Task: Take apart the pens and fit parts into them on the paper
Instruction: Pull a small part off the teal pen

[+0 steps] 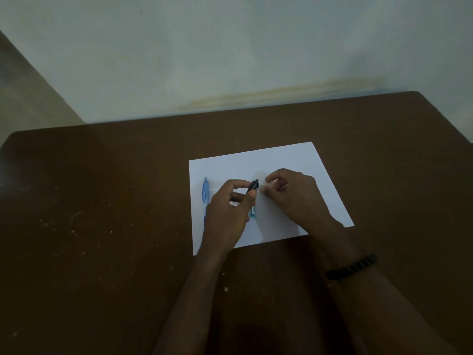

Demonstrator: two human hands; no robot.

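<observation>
Left hand (230, 201) grips a dark pen (253, 187) over white paper (320, 175); right hand (289, 190) pinches sth tiny at its tip, can't tell what. Blue pen (205, 193) left of both hands looks whole, so approx. mid-task.

Pen (205, 198) on paper's (294, 160) left

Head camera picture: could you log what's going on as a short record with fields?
setting: brown table against a pale wall
work surface: white paper lying on the table
left hand: pinches a dark pen above the paper
right hand: fingers curled beside the pen's tip; what they hold is too small to tell
idle item: blue pen lying on the paper's left edge
wrist: black bracelet on the right arm
</observation>
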